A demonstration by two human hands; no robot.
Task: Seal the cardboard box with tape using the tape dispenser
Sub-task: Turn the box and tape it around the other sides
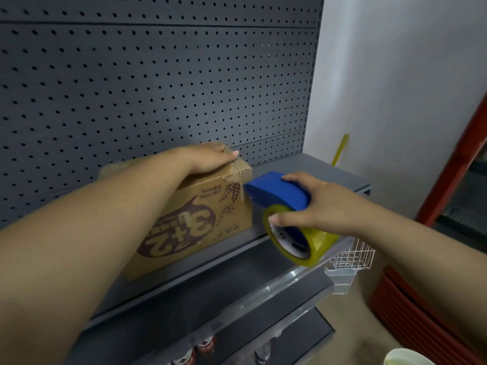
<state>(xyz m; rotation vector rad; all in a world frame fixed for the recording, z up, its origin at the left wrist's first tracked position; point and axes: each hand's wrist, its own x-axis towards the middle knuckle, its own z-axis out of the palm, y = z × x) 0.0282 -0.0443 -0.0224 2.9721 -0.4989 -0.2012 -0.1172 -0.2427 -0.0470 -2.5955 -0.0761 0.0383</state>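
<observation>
Cardboard box [200,219] sits on the grey shelf [303,167], back against the dark pegboard [158,83], printed side facing the camera with the "3+2" graphic upside down. Left hand [210,156] lies flat, palm down, on the box top at its far right corner, fingers pressed together and extended, fingertips reaching the top edge where clear tape [241,173] is already stuck over the corner and wrinkled down the side. Right hand [319,204] grips the blue tape dispenser [276,192] from above: fingers wrapped over the blue body, thumb [283,219] underneath, pressed against the yellowish tape roll [300,238] mounted on it. Dispenser nose points left and sits just beside the box's right face near the upper corner; touching or not, cannot tell, that edge is blurred. Roll hangs past the shelf's front edge. Lower down: a second shelf level with a clear plastic front rail [276,285], cans [205,346] partly visible under it, white wire basket [353,255] hanging at the shelf end. White wall [395,75] on the right with a yellow stick [340,150] leaning on it, red frame [453,167] at far right.
</observation>
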